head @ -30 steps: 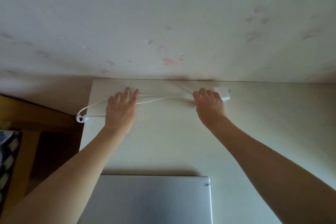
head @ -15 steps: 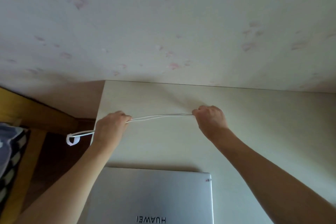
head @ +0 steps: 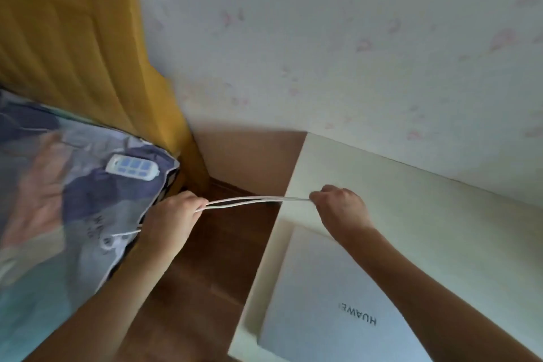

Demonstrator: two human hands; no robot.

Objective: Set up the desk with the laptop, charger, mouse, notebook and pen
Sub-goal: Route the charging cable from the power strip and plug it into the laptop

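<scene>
A patterned blue bedspread (head: 58,214) covers the bed at left, below a mustard headboard (head: 73,38). The pale counter (head: 426,200) stands against the wall at right, carrying a closed silver Huawei laptop (head: 332,303) near its front edge. The left hand (head: 170,220) and right hand (head: 340,209) each grip the white charger cable (head: 252,201), doubled and stretched between them across the gap above the wooden floor (head: 205,273). A white power strip (head: 132,167) lies on the bedspread.

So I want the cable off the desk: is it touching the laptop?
Apart. The head view shows the cable stretched between left hand and right hand, with bare desk between it and the laptop.
</scene>
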